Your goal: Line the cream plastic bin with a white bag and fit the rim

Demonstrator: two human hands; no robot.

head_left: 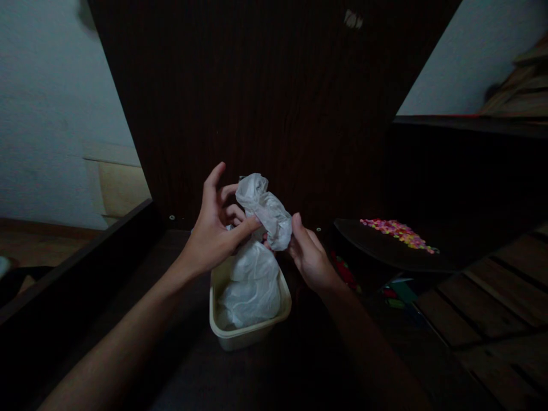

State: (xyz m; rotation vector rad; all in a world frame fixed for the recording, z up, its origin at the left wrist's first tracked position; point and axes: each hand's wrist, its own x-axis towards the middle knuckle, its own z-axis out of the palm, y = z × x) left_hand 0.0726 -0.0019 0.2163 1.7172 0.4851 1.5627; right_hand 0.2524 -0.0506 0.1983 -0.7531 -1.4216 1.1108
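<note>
A white plastic bag (252, 285) sits inside a cream rectangular tub (248, 337), its gathered top rising above the rim. My left hand (220, 228) presses its thumb on the bag's crumpled neck, while its index finger points up and the others curl behind. On the other side, my right hand (310, 254) pinches the bunched top of the bag between thumb and fingers; those fingertips are partly hidden behind the plastic. What the bag contains cannot be seen.
A dark wooden panel (257, 103) stands behind the tub. To the right, a rounded dark shelf (368, 242) bears a heap of pink and yellow pieces (402, 233). A raised dark board (85, 274) edges the left side. Wooden slats (505, 291) lie at right.
</note>
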